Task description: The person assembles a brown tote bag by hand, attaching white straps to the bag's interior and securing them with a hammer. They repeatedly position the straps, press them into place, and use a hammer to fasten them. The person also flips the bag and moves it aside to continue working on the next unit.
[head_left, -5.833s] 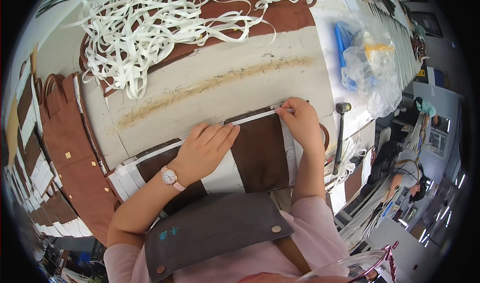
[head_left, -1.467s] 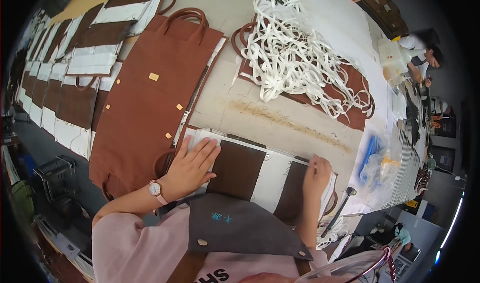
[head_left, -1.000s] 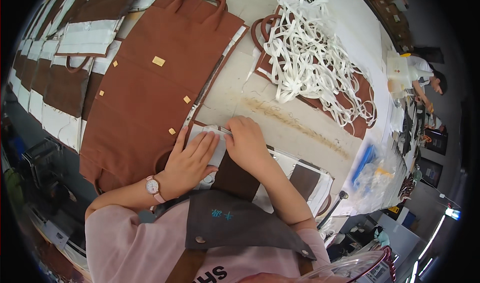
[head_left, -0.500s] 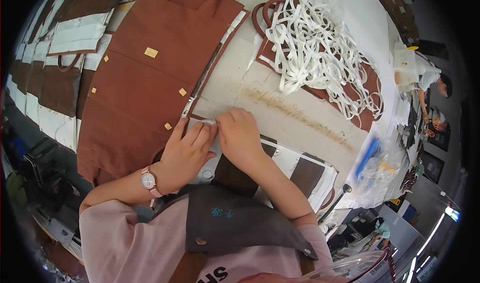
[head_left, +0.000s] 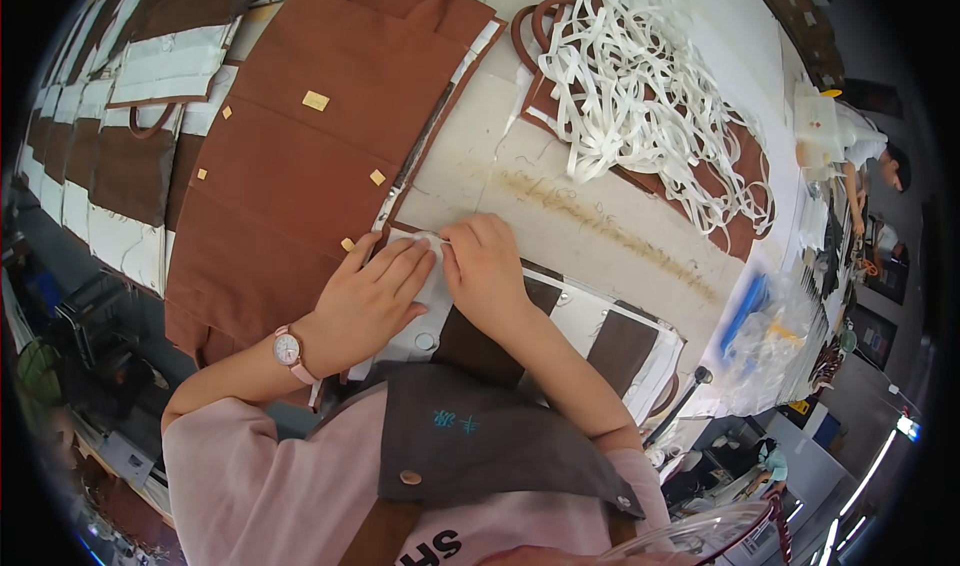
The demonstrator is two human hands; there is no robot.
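A brown and white striped fabric bag panel (head_left: 590, 331) lies flat on the worktable in front of me. My left hand (head_left: 372, 296) presses flat on its white left end, fingers spread, a pink watch on the wrist. My right hand (head_left: 490, 271) sits right beside it, fingertips pinching the panel's upper left edge near a thin white strip. The two hands touch at the fingertips. The strip itself is mostly hidden under my fingers.
A large brown bag panel (head_left: 310, 156) with small gold tags lies to the left. A heap of white straps (head_left: 640, 86) covers brown pieces at the back. Stacked brown and white panels (head_left: 150, 116) line the far left. Clear plastic bags (head_left: 765, 336) sit at the right edge.
My right hand has moved from the panel's right end over to its left end, next to my left hand. My view has swung left across the table.
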